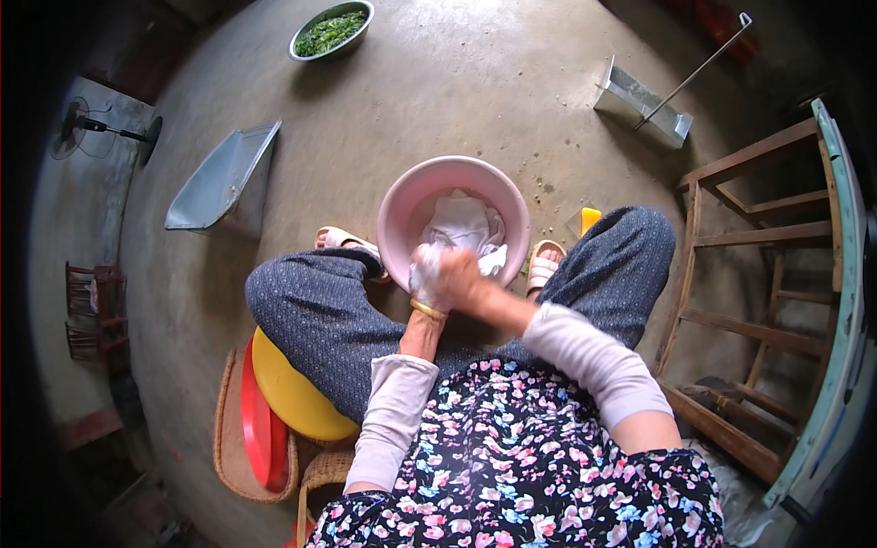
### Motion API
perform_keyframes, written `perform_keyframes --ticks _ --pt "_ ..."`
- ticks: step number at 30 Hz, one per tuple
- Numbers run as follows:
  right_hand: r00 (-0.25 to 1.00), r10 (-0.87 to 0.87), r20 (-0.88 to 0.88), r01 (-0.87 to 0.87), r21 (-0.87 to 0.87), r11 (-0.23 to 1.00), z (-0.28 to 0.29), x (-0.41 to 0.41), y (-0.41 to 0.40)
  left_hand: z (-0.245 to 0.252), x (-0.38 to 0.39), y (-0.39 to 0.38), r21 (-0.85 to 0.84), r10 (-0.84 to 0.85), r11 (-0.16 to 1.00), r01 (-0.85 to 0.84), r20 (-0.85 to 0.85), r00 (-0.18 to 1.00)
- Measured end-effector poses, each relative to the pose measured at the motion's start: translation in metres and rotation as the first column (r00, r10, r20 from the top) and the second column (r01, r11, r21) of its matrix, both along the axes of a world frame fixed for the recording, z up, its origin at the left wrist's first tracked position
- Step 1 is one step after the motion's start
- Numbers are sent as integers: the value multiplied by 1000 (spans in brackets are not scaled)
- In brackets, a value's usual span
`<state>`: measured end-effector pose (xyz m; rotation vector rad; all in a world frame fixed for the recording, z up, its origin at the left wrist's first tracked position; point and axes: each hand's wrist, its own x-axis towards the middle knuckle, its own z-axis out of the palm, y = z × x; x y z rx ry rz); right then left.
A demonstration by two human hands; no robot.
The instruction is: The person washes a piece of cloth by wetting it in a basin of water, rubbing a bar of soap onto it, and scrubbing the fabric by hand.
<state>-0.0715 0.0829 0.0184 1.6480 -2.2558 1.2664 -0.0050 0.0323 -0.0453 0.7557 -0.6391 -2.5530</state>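
Observation:
A pink plastic basin (454, 164) stands on the floor between my sandalled feet. White wet-looking cloth (460, 220) lies bunched inside it, in what looks like water. Over the basin's near rim my left hand (430, 291), with a yellow bangle at the wrist, is closed on part of a whitish cloth. Pressed against it, my right hand (460, 274) is blurred and also grips the cloth. Whether the held cloth is joined to the piece in the basin cannot be told.
A metal bowl of chopped greens (331, 33) stands at the far side. Metal scoop (223, 181) is at left, a long-handled dustpan (643, 103) at right, near a wooden frame (754, 335). Yellow stool seat (294, 390), red lid-like object (260, 425) and woven baskets (219, 438) sit by my left leg.

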Motion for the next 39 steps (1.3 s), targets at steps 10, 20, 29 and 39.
perform_keyframes --ticks 10,20,29,39 --pt "457 110 883 -95 -74 993 -47 -74 10 103 -16 1 208 35 976 -56 103 994" --pt "-185 38 982 -271 -88 959 5 -98 30 63 -9 -16 -789 300 612 -56 166 939" --pt "51 -55 997 -388 70 919 13 -100 38 82 -6 -7 -952 193 35 303 304 933" --pt "139 -53 989 -289 92 953 12 -97 38 66 -1 -8 -952 114 6 306 304 946"
